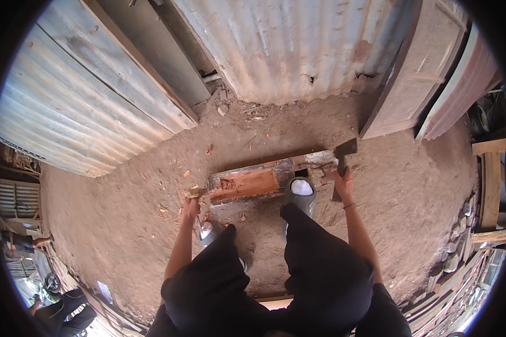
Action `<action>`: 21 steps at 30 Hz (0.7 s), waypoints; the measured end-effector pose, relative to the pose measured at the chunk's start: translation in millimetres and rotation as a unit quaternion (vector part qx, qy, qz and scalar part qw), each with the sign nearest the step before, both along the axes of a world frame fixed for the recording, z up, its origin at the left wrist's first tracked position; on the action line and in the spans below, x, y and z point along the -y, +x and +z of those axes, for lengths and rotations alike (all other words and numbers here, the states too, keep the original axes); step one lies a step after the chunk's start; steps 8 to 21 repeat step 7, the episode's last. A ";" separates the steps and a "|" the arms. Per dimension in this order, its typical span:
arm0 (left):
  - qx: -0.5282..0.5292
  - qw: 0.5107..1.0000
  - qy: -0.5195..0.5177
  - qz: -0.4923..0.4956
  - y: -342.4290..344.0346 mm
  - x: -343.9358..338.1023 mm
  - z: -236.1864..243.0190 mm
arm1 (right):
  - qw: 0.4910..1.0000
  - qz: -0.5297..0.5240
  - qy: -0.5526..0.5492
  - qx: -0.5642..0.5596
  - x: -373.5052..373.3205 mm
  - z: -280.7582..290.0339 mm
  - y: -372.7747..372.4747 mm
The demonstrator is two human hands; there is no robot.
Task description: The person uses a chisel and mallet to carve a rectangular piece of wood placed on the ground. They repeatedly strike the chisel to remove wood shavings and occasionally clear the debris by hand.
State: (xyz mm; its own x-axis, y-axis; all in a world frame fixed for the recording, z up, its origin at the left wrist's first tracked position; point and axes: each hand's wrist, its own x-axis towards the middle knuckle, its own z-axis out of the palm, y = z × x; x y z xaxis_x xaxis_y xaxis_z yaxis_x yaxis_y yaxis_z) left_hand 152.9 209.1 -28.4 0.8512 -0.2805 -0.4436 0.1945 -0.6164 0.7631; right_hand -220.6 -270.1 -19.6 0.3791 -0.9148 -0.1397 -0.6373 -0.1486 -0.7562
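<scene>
A wooden beam (250, 184) lies on the dirt floor ahead of my feet, its upper side cut down to fresh reddish wood over the left part. My left hand (191, 208) is closed beside its left end. A pale yellowish block-like piece (193, 192) shows at the top of that fist, and a thin light strip shows below it; I cannot tell the tool's kind. Past the beam's right end, my right hand (344, 182) grips a dark tool with a broad flat blade-like end (346, 148) pointing away from me. My right shoe (301, 194) rests against the beam's near edge.
Reddish wood chips (186, 173) are scattered around the beam's left end. Corrugated metal sheets (298, 50) stand beyond it, with a wooden door panel (416, 73) leaning at the right. Stones (452, 247) and planks line the right edge. Another person (67, 314) is at the lower left.
</scene>
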 end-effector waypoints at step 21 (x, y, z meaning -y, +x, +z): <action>0.297 0.920 -0.012 -0.257 -32.9 117.2 92.9 | 0.987 -0.020 0.024 0.158 -29.9 14.8 -66.0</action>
